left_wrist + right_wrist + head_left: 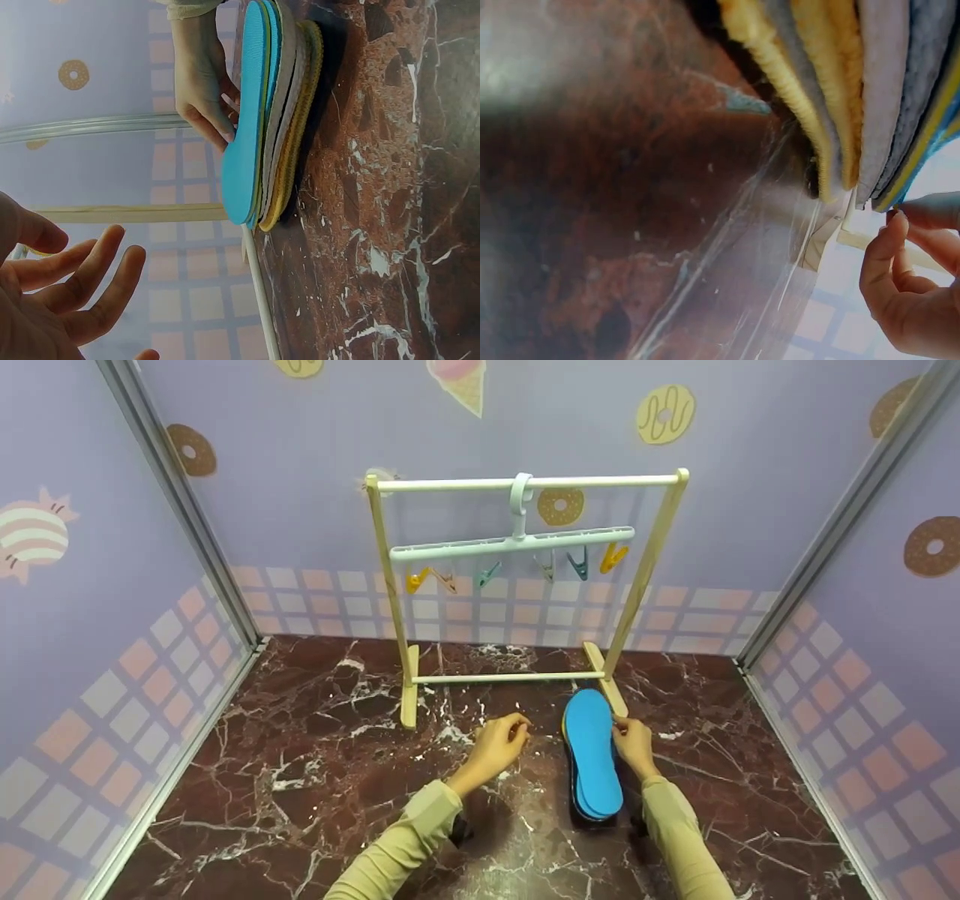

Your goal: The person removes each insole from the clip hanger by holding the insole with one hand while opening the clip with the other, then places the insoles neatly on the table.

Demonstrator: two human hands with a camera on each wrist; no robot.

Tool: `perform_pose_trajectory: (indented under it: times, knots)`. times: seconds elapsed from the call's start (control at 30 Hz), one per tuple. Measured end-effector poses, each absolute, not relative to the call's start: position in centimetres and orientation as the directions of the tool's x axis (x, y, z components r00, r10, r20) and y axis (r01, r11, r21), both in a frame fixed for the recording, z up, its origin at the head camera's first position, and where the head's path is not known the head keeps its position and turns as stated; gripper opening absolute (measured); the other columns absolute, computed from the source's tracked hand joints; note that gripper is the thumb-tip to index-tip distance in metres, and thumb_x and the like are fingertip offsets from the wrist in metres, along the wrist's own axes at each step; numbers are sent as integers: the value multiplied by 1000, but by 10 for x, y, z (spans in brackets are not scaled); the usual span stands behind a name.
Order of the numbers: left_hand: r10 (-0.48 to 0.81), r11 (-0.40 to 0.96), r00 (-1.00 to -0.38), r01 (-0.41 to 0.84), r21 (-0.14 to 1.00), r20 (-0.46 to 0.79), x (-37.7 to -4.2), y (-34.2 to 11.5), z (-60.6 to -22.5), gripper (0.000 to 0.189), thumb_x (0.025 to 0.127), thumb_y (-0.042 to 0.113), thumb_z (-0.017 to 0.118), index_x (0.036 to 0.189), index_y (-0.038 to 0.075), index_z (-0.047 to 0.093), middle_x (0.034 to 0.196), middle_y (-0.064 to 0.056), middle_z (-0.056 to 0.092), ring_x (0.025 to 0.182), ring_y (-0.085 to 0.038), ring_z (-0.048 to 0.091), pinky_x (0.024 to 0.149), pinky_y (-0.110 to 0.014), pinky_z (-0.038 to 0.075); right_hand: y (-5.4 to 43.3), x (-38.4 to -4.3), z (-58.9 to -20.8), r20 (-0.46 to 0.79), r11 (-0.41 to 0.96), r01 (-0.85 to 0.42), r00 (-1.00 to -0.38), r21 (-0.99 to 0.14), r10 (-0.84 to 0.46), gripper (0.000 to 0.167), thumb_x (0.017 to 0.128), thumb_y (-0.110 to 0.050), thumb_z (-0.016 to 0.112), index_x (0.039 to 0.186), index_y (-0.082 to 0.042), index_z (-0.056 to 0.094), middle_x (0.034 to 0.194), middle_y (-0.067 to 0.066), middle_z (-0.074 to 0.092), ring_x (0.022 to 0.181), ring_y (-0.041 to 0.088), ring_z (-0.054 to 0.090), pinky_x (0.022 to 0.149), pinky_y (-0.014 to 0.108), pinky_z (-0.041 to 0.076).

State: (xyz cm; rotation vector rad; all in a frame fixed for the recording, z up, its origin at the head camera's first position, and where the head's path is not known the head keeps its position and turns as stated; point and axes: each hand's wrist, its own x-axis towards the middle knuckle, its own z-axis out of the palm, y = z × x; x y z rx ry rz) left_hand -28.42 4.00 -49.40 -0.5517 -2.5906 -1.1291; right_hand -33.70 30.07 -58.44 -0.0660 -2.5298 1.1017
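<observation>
A stack of shoe insoles [592,750] lies on the marble-patterned surface, its top insole bright blue. Grey and yellow fuzzy-edged insoles [832,97] show beneath the blue ones in the right wrist view. At the stack's right edge, my right hand [634,745] pinches the blue insole [244,150] between thumb and fingertips. Left of the stack, my left hand [496,744] hovers with loosely bent fingers and holds nothing. Its fingers [97,292] are spread apart in the left wrist view.
Behind the stack stands a wooden rack [637,585] with a top bar and a low crossbar. A pale hanger [517,544] hooks over the top bar, with several coloured clips [577,562] along it. Patterned wall panels [300,525] enclose the back and sides.
</observation>
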Motion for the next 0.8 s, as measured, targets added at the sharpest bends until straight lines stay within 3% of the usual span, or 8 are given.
perform_pose_trajectory:
  times: [0.43, 0.63, 0.8]
  knots:
    - [204, 661, -903, 413, 627, 379, -291, 34, -495, 13, 85, 12, 52, 88, 11, 65, 75, 0, 70, 73, -19, 64, 65, -30, 34, 312, -334, -587, 305, 688, -96, -934, -719, 189, 25, 79, 2, 57, 103, 8, 63, 82, 25, 65, 67, 28, 60, 52, 25, 45]
    - [173, 702, -905, 391, 595, 390, -296, 30, -497, 14, 85, 14, 52, 88, 10, 66, 73, -2, 67, 70, -20, 62, 62, -31, 33, 316, -328, -581, 323, 703, -122, -933, -701, 161, 25, 77, 4, 55, 100, 9, 63, 87, 26, 66, 72, 34, 63, 55, 34, 49]
    - [144, 727, -880, 404, 556, 453, -302, 27, -501, 14, 85, 13, 52, 87, 9, 66, 71, -2, 66, 66, -17, 61, 60, -31, 41, 313, -320, -574, 300, 690, -122, -943, -713, 143, 26, 80, -1, 56, 104, 8, 62, 89, 25, 65, 77, 35, 63, 63, 40, 51]
